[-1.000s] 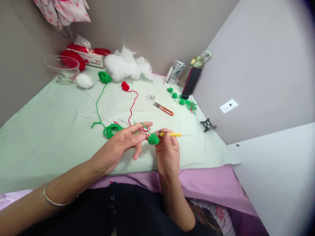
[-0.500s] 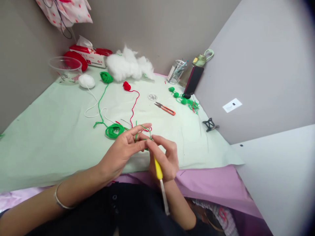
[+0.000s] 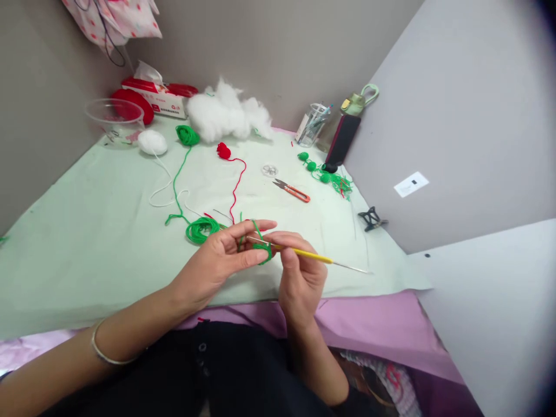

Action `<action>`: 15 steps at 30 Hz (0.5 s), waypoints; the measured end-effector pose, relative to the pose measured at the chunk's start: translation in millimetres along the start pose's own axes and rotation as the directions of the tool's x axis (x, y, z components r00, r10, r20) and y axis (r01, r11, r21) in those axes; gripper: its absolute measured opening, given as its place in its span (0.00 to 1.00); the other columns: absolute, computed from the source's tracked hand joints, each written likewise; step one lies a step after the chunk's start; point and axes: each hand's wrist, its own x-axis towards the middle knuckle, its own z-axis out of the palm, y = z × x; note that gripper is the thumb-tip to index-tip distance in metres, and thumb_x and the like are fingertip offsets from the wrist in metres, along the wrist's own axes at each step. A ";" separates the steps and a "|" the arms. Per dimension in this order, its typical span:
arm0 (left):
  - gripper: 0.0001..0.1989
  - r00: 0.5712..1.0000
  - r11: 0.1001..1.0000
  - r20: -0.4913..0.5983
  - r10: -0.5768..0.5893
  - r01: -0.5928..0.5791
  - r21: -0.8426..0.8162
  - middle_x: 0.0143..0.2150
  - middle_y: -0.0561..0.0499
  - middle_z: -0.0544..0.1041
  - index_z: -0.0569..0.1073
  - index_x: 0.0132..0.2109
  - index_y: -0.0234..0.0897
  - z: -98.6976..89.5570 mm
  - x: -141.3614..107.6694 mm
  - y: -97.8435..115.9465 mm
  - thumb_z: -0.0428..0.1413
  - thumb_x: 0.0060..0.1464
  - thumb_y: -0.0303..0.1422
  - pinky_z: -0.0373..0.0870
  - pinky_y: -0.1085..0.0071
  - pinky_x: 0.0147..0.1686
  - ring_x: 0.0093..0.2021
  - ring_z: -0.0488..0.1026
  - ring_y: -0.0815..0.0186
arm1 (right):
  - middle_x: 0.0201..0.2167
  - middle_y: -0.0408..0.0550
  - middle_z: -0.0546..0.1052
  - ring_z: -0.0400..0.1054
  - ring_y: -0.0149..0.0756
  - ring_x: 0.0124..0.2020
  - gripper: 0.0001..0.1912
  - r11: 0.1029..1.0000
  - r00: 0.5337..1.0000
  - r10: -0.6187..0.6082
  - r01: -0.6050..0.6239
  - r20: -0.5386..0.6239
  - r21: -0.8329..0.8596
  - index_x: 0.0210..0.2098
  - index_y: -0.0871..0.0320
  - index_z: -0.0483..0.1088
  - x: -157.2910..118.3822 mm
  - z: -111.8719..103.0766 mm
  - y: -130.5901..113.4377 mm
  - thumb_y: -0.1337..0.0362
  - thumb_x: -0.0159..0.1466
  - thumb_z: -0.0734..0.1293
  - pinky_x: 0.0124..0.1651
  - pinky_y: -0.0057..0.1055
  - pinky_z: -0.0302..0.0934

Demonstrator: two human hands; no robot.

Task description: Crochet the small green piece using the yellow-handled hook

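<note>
On my table (image 3: 130, 260), the scissors (image 3: 292, 191) lie right of the yarn coil (image 3: 200, 231); the stuffing (image 3: 226, 116) sits behind both, left of the cup (image 3: 309, 130).

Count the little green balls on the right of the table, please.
3, in a slanting row behind the scissors: the far ball, the middle ball and the near ball, beside the green tangle. That tangle may hide more.

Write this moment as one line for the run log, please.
left hand: pinches green piece | right hand: holds yellow-handled hook at green piece | orange-handled snips: beyond hands, untouched
</note>
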 end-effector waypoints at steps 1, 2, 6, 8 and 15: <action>0.18 1.000 1.000 0.005 0.012 -0.012 0.025 0.41 0.52 0.78 0.85 0.53 0.48 0.5 -0.6 -1.2 0.71 0.54 0.32 0.68 0.71 0.49 0.44 0.71 0.67 | 0.39 0.45 0.84 0.75 0.32 0.37 0.08 1.000 1.000 0.001 -0.001 -0.008 -0.012 0.44 0.49 0.82 -0.5 0.3 0.5 0.63 0.72 0.68 0.40 0.32 0.70; 0.18 1.000 0.998 0.001 0.021 -0.021 0.051 0.42 0.52 0.78 0.85 0.53 0.49 0.5 -1.1 -2.0 0.70 0.55 0.33 0.67 0.71 0.49 0.45 0.70 0.67 | 0.39 0.45 0.84 0.74 0.31 0.36 0.09 1.000 1.000 0.016 -0.016 -0.024 -0.001 0.44 0.49 0.82 -0.7 0.0 0.9 0.63 0.72 0.68 0.40 0.32 0.70; 0.17 0.998 0.992 -0.037 0.046 -0.042 0.116 0.44 0.52 0.77 0.85 0.54 0.51 -2.3 -2.2 -1.4 0.68 0.58 0.36 0.65 0.72 0.45 0.44 0.68 0.67 | 0.37 0.43 0.85 0.75 0.28 0.32 0.08 0.982 0.991 0.126 -0.117 -0.051 0.150 0.42 0.49 0.81 2.0 -3.6 0.6 0.61 0.72 0.68 0.39 0.29 0.70; 0.17 0.998 0.992 -0.045 0.047 -0.041 0.121 0.43 0.52 0.76 0.84 0.54 0.51 -3.1 -2.4 0.0 0.69 0.57 0.36 0.65 0.73 0.45 0.45 0.68 0.67 | 0.36 0.43 0.85 0.75 0.28 0.30 0.08 0.967 0.987 0.157 -0.145 -0.038 0.208 0.41 0.50 0.80 4.1 -4.8 0.0 0.59 0.73 0.68 0.37 0.28 0.71; 0.18 0.995 0.986 -0.046 0.085 -0.077 0.151 0.40 0.53 0.75 0.84 0.55 0.52 -5.1 -2.3 -0.3 0.70 0.56 0.35 0.67 0.71 0.48 0.45 0.70 0.67 | 0.37 0.45 0.86 0.78 0.28 0.31 0.09 0.980 0.993 0.117 -0.112 -0.020 0.165 0.43 0.52 0.78 3.1 -7.1 -3.5 0.61 0.75 0.64 0.38 0.28 0.73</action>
